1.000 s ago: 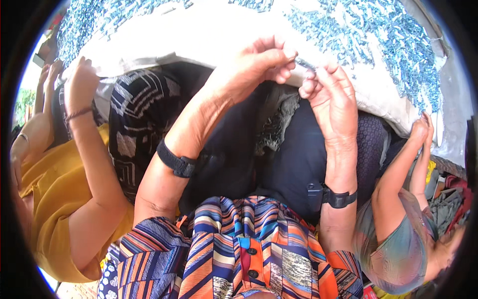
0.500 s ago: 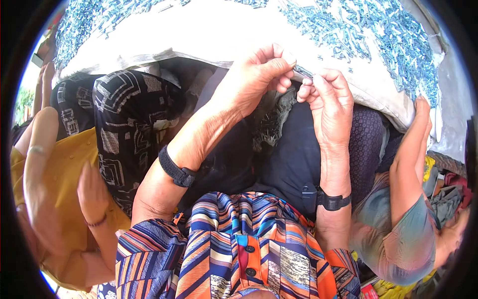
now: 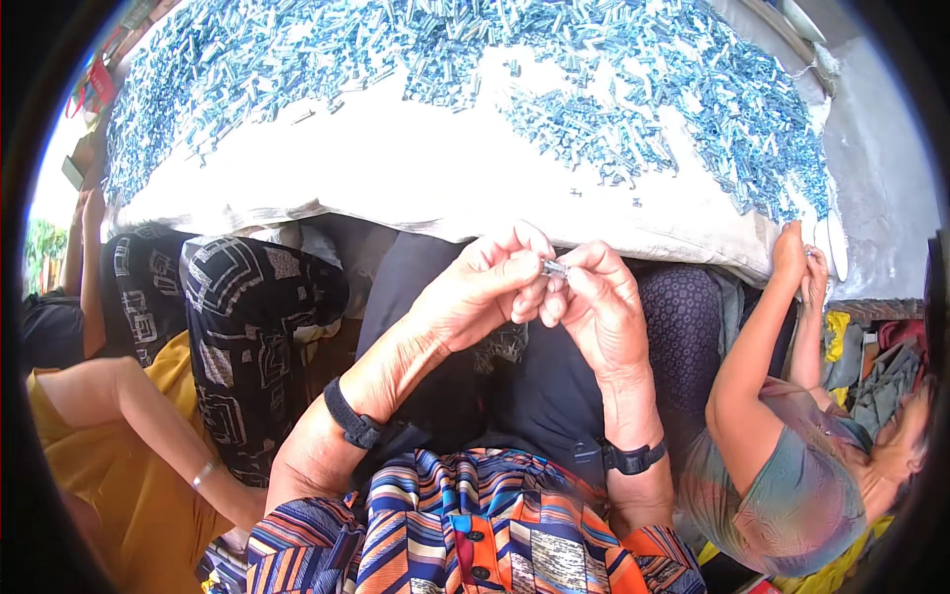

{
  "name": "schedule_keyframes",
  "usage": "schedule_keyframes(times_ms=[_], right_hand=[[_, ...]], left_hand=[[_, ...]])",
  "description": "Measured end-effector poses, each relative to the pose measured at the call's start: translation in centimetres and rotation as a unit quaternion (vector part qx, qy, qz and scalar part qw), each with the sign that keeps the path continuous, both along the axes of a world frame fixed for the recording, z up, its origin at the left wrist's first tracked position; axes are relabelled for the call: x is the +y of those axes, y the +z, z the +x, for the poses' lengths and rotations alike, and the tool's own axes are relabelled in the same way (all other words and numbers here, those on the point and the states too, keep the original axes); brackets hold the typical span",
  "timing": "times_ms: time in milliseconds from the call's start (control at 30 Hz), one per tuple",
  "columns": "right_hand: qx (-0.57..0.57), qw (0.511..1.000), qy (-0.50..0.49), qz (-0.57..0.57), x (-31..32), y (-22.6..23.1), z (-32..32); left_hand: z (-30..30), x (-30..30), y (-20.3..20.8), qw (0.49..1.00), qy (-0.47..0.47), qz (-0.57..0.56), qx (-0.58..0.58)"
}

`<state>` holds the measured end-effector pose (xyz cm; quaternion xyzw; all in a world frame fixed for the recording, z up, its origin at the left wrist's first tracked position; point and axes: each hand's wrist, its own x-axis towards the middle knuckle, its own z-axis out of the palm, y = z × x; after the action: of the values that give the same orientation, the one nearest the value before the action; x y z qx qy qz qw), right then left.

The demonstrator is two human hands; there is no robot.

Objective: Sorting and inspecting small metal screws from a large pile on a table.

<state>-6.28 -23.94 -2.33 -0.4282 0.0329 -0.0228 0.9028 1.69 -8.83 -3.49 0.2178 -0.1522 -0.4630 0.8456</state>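
Note:
Both my hands meet over my lap, close to the table's near edge. Thumb and fingers of my left hand (image 3: 495,277) pinch one end of a small silvery-grey piece (image 3: 553,268), slim and short. Its other end lies between the thumb and forefinger of my right hand (image 3: 600,307). Fingertips cover much of it, so its exact kind is unclear. Past my hands, a great many small bluish-grey pieces (image 3: 614,129) of similar look lie spread over a white cloth (image 3: 376,158).
A person in a yellow top (image 3: 129,436) sits at my left, with patterned black trousers (image 3: 237,337) beside my leg. On my right another person (image 3: 792,465) has both hands at the cloth's right edge. Folded clothes (image 3: 886,381) lie behind that person.
My hands have come closer together, with the small piece between them, and sit lower in the picture. More of the cloth and its scattered pieces now shows. The person at left has moved an arm.

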Motion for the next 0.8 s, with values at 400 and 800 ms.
schedule_keyframes(times_ms=[400, 800], right_hand=[[0.021, 1.0, -0.002, 0.004, 0.7, 0.7, -0.5], [0.068, 0.995, 0.009, -0.069, -1.0, 0.3, -0.9]], left_hand=[[-0.1, 0.3, 0.2, 1.0, 0.012, 0.008, -0.016], [3.0, 1.4, 1.3, 0.948, -0.021, 0.221, -0.228]])
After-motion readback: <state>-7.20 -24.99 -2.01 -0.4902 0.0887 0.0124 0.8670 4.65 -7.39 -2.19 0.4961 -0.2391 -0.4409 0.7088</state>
